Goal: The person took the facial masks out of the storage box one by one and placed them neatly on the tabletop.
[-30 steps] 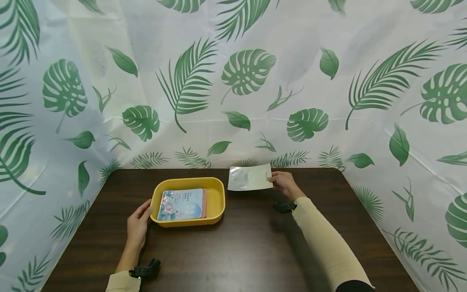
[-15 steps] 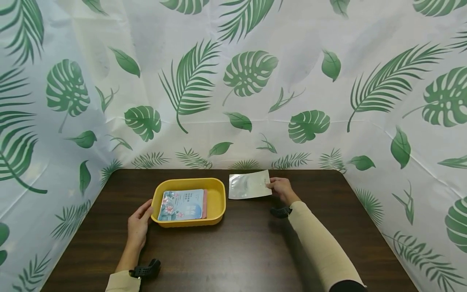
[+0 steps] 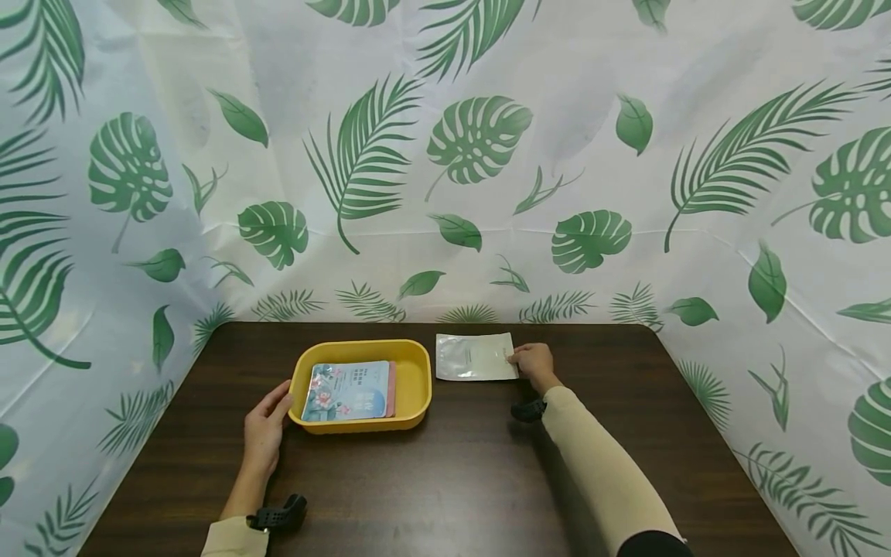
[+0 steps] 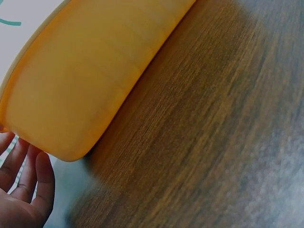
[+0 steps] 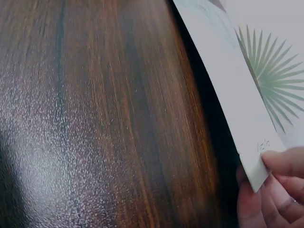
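Currently, the right hand (image 3: 534, 362) pinches a silver and cream sachet (image 3: 476, 357) at its three o'clock end, the thumb on the printed face and fingers on the other side. The sachet lies flat-on toward the far edge of the worktop (image 3: 445, 480), just beside a yellow tray (image 3: 418, 387) and between two and three o'clock from it. A dark shadow runs under its nearer edge in the right wrist view; whether any part rests on the wood, I cannot tell.

The left hand (image 3: 263, 429) touches the tray at about nine o'clock, its fingers loosely extended against the end wall rather than clenched. The two hands are well apart, with the tray and sachet between them.

Inside the tray, a blue floral packet (image 3: 346, 391) lies over a pink packet (image 3: 391, 388), which peeks out on the three o'clock side. Both sit toward nine o'clock. A leaf-patterned curtain (image 3: 390, 286) hangs at twelve o'clock. Each wrist, below a pale sleeve (image 3: 599, 456), carries a black band (image 3: 278, 514).
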### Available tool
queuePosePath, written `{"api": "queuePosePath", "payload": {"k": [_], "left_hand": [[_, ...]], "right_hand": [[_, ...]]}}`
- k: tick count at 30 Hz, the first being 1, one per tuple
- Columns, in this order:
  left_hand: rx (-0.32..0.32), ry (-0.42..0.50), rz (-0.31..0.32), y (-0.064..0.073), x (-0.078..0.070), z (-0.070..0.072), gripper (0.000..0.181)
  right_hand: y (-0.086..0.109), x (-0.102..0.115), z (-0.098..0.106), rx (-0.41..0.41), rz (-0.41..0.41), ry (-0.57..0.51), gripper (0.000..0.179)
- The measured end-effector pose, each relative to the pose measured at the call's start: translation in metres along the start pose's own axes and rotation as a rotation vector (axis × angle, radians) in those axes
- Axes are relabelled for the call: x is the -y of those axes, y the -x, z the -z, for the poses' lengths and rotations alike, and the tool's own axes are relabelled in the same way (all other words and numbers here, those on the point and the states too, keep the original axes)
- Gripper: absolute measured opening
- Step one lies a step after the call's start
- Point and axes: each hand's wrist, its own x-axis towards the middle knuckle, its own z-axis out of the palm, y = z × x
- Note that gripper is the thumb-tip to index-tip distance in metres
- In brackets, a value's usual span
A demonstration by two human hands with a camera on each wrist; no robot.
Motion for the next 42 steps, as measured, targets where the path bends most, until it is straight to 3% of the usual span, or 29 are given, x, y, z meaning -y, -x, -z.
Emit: {"api": "queuePosePath", "payload": {"k": [6, 20, 31, 42], "left_hand": [[0.002, -0.009, -0.004, 0.002, -0.001, -0.002, 0.049], [-0.007, 0.006, -0.021, 0.000, -0.001, 0.000, 0.053], [0.000, -0.002, -0.026, 0.005, 0.000, -0.001, 0.049], [-0.006, 0.000, -0.013, 0.003, -0.001, -0.002, 0.048]], "right_hand": [[0.002, -0.002, 0.004, -0.042, 0.024, 0.114, 0.022], [0.001, 0.013, 0.009, -0.037, 0.015, 0.017, 0.023], [0.017, 0.040, -0.003, 0.068, 0.062, -0.126, 0.026], [0.030, 0.068, -0.019, 0.161, 0.100, -0.157, 0.027]]}}
